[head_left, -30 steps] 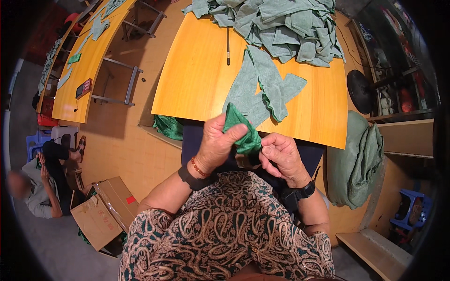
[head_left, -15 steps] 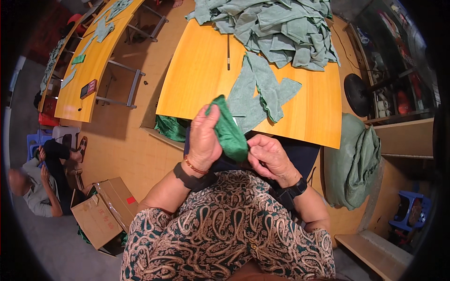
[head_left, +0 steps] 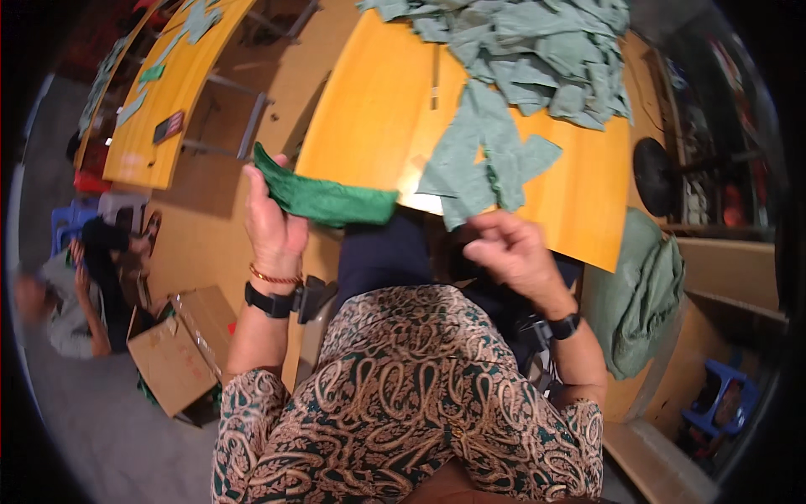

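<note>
My left hand, out to the left of the table's front edge, is closed on one end of a dark green velvety cloth piece. The cloth is a folded, tapering strip; its pointed end stands above my fingers and its blunt end reaches right, over my lap. My right hand is at the table's front edge, apart from that cloth. Its fingers are curled in toward the thumb and slightly blurred; what they hold, if anything, cannot be made out. Just beyond it lie pale green cloth pieces on the yellow table.
A big heap of pale green cloth covers the table's far end, beside a thin dark stick. A full green sack stands at right near a black fan. At left are a cardboard box and a seated person.
My left hand has swung left with the green cloth, which has turned from upright to nearly level. My right hand has come away from the cloth and moved slightly right and up.
</note>
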The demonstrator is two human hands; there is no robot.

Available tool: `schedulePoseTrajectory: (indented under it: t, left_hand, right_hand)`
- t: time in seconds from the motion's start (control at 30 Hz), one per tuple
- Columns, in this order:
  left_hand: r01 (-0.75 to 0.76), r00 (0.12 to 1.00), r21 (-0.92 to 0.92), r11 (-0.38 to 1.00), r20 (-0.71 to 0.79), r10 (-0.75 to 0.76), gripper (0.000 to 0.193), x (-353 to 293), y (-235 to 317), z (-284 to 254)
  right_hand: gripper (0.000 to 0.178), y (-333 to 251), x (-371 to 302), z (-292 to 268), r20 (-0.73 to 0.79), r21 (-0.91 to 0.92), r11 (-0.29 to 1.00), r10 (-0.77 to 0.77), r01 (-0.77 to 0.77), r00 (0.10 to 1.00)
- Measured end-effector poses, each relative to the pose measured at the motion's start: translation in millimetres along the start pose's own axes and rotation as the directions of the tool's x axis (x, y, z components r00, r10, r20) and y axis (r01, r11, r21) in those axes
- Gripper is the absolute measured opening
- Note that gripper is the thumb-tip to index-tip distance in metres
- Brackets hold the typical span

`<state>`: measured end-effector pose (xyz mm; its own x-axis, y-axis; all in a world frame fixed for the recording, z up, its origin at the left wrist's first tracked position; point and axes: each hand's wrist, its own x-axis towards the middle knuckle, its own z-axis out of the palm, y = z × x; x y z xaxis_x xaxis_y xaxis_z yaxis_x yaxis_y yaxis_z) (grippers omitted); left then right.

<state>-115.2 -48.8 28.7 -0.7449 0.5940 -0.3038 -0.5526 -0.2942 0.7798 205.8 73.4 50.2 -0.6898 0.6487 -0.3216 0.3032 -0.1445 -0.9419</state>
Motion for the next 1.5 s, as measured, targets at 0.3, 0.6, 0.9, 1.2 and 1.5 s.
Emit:
schedulePoseTrajectory:
  t: [0.3,0.6,0.9,1.2,1.5]
  left_hand:
    - [-0.12,0.954,0.11,0.987,-0.263,0.145,0.037,30.9,22.2,-104.8]
    - [0.16,0.93,-0.037,0.986,-0.33,-0.163,0.036,72.6,-32.3,-123.8]
    - [0.343,0.869,0.25,0.905,-0.45,-0.205,0.033,91.5,-56.6,-115.3]
    - [-0.229,0.968,0.41,0.883,-0.003,0.252,0.021,16.2,-14.4,-27.0]
    - [0.077,0.88,0.402,0.912,0.403,-0.252,0.028,-18.7,-38.8,86.7]
  right_hand:
    - [0.027,0.7,84.0,-34.3,-0.24,-0.441,0.874,-0.336,0.206,0.911]
    - [0.028,-15.2,102.3,-21.0,-0.101,-0.534,0.823,-0.289,0.193,0.952]
    - [0.025,-21.9,110.8,-43.4,-0.292,-0.182,0.979,-0.145,0.093,0.945]
    - [0.025,-29.8,162.5,-42.2,0.068,-0.666,0.689,-0.328,0.287,0.942]
    - [0.012,-56.1,108.9,-35.1,0.034,-0.12,0.942,-0.312,0.314,0.95]
